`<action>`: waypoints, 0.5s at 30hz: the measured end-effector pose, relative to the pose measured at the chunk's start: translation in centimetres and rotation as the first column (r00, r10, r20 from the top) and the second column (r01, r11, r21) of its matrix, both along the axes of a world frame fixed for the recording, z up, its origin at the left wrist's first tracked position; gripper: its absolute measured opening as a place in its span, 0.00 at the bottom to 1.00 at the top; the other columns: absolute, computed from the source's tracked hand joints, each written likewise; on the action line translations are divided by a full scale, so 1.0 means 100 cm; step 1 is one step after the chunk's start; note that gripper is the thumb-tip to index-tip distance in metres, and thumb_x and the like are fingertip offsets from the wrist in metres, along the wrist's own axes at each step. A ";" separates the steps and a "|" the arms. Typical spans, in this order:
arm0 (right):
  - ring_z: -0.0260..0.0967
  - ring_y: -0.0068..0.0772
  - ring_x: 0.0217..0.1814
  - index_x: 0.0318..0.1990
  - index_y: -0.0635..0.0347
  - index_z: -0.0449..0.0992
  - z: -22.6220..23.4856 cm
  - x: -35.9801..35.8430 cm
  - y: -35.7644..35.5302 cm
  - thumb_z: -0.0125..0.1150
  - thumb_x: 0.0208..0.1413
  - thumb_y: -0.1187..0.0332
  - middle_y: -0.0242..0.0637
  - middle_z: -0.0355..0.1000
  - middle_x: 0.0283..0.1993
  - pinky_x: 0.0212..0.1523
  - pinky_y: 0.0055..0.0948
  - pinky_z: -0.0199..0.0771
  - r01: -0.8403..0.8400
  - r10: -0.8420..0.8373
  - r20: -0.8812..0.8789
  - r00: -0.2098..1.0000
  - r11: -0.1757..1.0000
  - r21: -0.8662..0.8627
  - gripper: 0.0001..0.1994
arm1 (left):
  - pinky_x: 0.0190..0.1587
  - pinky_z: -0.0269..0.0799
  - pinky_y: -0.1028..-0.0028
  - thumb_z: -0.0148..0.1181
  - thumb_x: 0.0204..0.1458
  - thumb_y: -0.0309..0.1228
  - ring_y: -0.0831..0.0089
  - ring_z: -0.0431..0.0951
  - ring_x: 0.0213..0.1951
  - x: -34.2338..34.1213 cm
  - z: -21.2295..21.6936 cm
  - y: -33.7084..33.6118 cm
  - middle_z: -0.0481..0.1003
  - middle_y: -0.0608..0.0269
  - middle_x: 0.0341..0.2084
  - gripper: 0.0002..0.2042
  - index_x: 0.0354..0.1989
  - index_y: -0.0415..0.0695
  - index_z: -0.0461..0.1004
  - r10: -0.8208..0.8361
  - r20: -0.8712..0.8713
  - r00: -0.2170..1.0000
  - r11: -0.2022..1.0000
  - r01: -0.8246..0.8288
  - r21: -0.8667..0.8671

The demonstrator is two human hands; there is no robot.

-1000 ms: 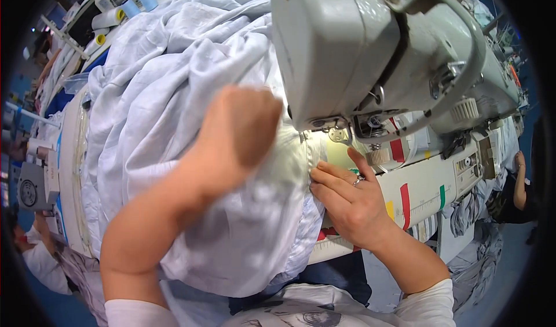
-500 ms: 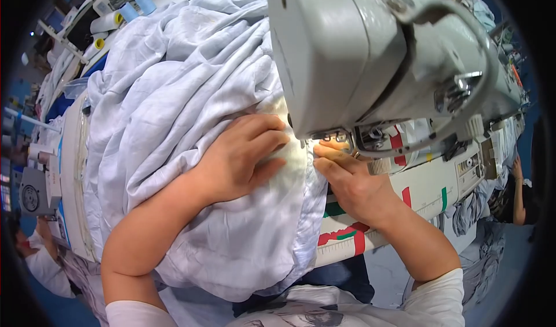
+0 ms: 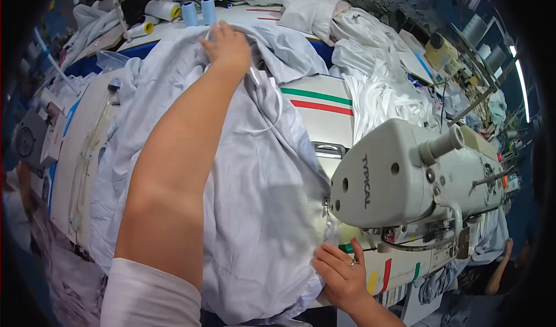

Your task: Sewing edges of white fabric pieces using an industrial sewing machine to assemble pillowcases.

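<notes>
Left hand (image 3: 227, 44) clutches pale fabric (image 3: 255, 211) at far edge; right hand (image 3: 339, 272) open, pressing hem beside sewing machine (image 3: 405, 182).

The sewing machine (image 3: 417, 179) hides its own needle, and pale cloth (image 3: 255, 211) covers the table beneath.

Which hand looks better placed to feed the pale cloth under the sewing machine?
Probably the right hand: it rests on the pale cloth beside the sewing machine. The left hand grips cloth far back.
</notes>
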State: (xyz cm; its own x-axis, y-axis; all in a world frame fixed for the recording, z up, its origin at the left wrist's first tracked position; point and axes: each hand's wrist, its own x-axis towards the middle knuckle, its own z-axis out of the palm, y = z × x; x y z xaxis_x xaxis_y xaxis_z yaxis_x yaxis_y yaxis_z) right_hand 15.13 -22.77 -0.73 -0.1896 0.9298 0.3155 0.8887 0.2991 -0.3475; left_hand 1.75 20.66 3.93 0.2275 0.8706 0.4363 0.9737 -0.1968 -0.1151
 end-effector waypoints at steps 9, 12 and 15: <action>0.73 0.34 0.55 0.38 0.56 0.80 0.001 0.003 -0.007 0.54 0.40 0.81 0.33 0.77 0.45 0.67 0.53 0.46 0.076 -0.078 -0.048 0.996 0.997 -0.025 0.16 | 0.45 0.72 0.62 0.60 0.44 0.29 0.54 0.78 0.42 0.052 0.009 -0.079 0.78 0.47 0.37 0.12 0.38 0.39 0.77 -0.528 0.294 0.797 0.657 0.602 -0.454; 0.73 0.35 0.55 0.38 0.56 0.80 0.000 0.000 -0.011 0.54 0.40 0.81 0.33 0.77 0.45 0.68 0.52 0.46 0.083 -0.085 -0.053 0.995 0.996 -0.029 0.16 | 0.46 0.72 0.62 0.61 0.43 0.29 0.52 0.77 0.43 0.079 -0.006 -0.067 0.78 0.47 0.37 0.15 0.42 0.40 0.76 -0.502 0.221 0.836 0.645 0.532 -0.549; 0.73 0.35 0.55 0.38 0.56 0.80 0.000 -0.003 -0.012 0.53 0.40 0.81 0.34 0.77 0.45 0.68 0.52 0.46 0.089 -0.091 -0.062 0.994 0.996 -0.032 0.16 | 0.48 0.71 0.63 0.60 0.45 0.28 0.52 0.77 0.44 0.093 -0.013 -0.061 0.77 0.47 0.39 0.17 0.46 0.40 0.74 -0.496 0.345 0.797 0.610 0.602 -0.515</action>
